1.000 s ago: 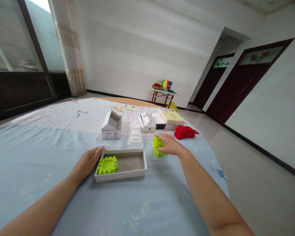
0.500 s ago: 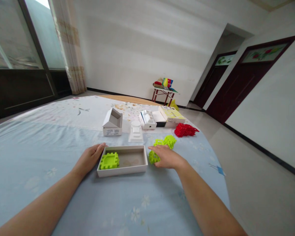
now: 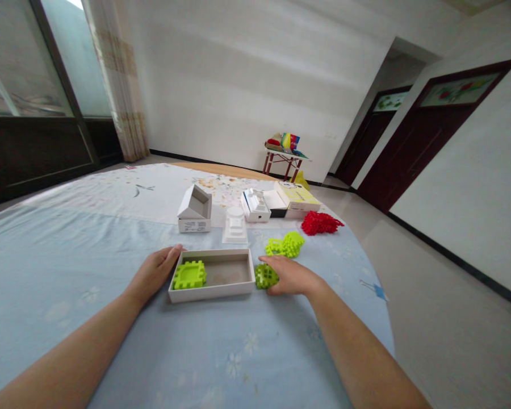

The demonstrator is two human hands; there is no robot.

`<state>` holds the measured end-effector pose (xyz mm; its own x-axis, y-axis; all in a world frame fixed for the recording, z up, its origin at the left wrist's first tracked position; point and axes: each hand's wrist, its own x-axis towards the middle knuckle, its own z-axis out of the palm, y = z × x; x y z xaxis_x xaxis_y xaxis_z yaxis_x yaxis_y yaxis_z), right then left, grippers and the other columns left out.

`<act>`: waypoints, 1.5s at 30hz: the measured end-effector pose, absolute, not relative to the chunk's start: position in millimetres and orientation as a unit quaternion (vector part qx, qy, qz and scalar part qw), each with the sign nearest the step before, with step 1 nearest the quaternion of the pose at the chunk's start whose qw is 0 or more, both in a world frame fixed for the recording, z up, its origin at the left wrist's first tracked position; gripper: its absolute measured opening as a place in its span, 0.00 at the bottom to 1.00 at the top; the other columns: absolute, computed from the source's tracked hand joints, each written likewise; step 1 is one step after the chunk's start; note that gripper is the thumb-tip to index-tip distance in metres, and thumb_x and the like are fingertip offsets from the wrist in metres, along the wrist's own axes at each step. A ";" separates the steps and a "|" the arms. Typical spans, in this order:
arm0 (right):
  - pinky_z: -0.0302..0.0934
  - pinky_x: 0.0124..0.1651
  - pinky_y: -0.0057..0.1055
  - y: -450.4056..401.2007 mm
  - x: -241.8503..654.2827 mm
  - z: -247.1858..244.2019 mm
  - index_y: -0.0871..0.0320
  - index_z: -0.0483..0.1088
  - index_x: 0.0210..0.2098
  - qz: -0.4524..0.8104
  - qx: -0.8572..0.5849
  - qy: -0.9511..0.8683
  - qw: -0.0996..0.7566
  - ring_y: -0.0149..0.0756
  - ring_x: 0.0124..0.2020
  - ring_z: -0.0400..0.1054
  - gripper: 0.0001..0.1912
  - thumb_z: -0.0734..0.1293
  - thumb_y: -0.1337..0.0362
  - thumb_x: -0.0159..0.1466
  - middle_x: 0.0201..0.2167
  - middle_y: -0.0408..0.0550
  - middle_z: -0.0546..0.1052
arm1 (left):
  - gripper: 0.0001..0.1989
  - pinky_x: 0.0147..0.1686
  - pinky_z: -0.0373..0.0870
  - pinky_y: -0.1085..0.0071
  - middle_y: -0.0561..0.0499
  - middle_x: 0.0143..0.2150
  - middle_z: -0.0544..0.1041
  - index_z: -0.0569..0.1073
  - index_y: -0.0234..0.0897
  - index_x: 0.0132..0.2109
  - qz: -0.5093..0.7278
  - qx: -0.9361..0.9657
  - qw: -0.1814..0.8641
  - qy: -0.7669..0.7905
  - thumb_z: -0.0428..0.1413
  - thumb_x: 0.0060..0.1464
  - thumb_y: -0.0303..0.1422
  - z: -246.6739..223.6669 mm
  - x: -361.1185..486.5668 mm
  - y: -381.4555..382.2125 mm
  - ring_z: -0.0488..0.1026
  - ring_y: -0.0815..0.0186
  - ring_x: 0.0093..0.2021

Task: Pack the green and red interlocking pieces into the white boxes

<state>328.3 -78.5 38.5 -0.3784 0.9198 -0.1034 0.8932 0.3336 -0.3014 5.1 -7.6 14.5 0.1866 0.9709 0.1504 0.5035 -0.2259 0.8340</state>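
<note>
A shallow white box lies on the table with a lime-green interlocking block in its left end. My left hand rests along the box's left side, its fingers together and touching the wall near the far corner. Just right of the box, my right hand has its thumb and fingers around another lime-green block with square holes. Its palm side hides part of that block. Beyond the right hand sit more green blocks, joined or touching; I cannot tell which.
Farther back stand an open white carton, a white molded piece, a small white box with another molded piece and a yellow-and-white box. A red beaded heap lies near the table's right edge. A patterned blue cloth covers the table.
My right hand has shifted slightly right, and more of the block between its thumb and fingers shows. My left hand stays against the box. The view has tilted a little.
</note>
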 end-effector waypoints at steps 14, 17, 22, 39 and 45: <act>0.49 0.60 0.40 -73.1 344.8 46.9 0.63 0.55 0.60 0.194 -0.556 -0.795 0.143 0.45 0.58 0.56 0.42 0.70 0.62 0.48 0.59 0.58 0.60 | 0.25 0.32 0.63 0.72 0.52 0.26 0.76 0.70 0.37 0.27 0.336 0.716 0.305 0.531 0.40 0.53 0.52 4.4 0.9 -2.3 0.70 0.62 0.31; 0.50 0.60 0.41 -72.7 336.7 52.2 0.61 0.56 0.59 0.170 -0.550 -0.796 0.187 0.44 0.58 0.56 0.40 0.71 0.61 0.49 0.58 0.57 0.62 | 0.26 0.31 0.63 0.72 0.52 0.25 0.75 0.71 0.37 0.27 0.333 0.718 0.300 0.532 0.40 0.53 0.52 5.0 1.1 -2.7 0.70 0.62 0.30; 0.50 0.59 0.42 -72.6 297.6 75.0 0.55 0.53 0.60 0.126 -0.491 -0.828 0.240 0.43 0.57 0.56 0.39 0.69 0.60 0.52 0.57 0.53 0.63 | 0.27 0.30 0.64 0.71 0.51 0.25 0.76 0.73 0.36 0.28 0.351 0.706 0.314 0.528 0.42 0.51 0.53 9.2 3.5 -5.6 0.69 0.61 0.29; 0.61 0.43 0.33 -34.4 234.7 83.9 0.56 0.58 0.57 0.236 -0.449 -0.861 0.036 0.40 0.43 0.68 0.42 0.72 0.53 0.47 0.46 0.51 0.72 | 0.26 0.31 0.63 0.71 0.52 0.25 0.74 0.70 0.36 0.27 0.354 0.722 0.310 0.507 0.39 0.54 0.51 5.2 3.1 -4.3 0.69 0.62 0.30; 0.60 0.41 0.31 -40.1 238.7 73.2 0.58 0.63 0.53 0.180 -0.462 -0.867 0.058 0.37 0.39 0.69 0.24 0.63 0.64 0.56 0.42 0.50 0.75 | 0.26 0.32 0.63 0.71 0.51 0.27 0.75 0.72 0.36 0.30 0.348 0.719 0.323 0.507 0.39 0.54 0.51 4.4 2.9 -4.4 0.69 0.62 0.31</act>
<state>238.7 -40.1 73.2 -0.5670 0.8211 -0.0652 0.7790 0.5088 -0.3664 2.9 -4.4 4.4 0.2433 0.9543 0.1736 0.5049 -0.2774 0.8174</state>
